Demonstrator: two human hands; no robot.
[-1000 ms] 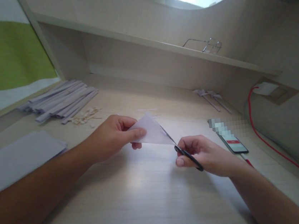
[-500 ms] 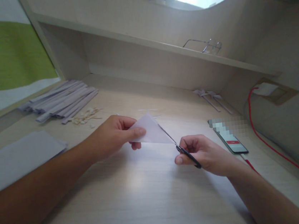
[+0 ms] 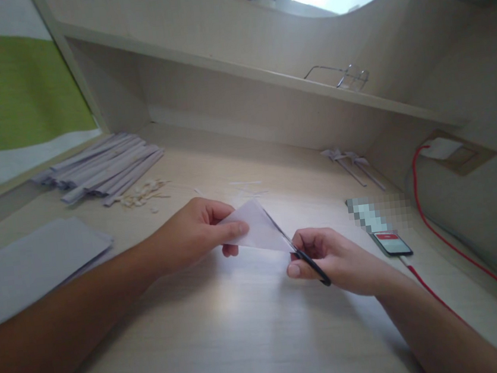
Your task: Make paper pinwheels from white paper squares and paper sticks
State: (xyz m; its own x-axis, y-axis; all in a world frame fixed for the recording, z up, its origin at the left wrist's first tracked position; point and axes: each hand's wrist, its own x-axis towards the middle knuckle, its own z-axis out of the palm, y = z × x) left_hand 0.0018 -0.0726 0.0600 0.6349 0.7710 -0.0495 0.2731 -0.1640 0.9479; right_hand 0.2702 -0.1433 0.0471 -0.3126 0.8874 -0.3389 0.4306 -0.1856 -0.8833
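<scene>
Between the thumb and fingers of my left hand [image 3: 208, 230] is a white folded piece of paper [image 3: 262, 228], roughly triangular, held above the desk. My right hand [image 3: 329, 261] grips black-handled scissors [image 3: 312, 264], with the thumb and fingers at the handles. The blades point up and left and lie along the paper's right edge. How far apart the blades are cannot be made out. Thin white paper slivers [image 3: 248, 182] lie on the desk just beyond the paper.
White paper sheets [image 3: 37, 264] lie at left, below a pile of rolled paper strips [image 3: 107, 166] and small pale scraps [image 3: 144, 193]. At right are a phone [image 3: 381, 231] with a red cable [image 3: 463, 258] and paper pinwheel-like pieces on sticks [image 3: 354, 165]. A shelf [image 3: 253, 72] spans the back.
My left hand and the paper have shifted slightly right and toward me. The scissors and my right hand have moved a little left, and the blades sit closer over the paper's edge.
</scene>
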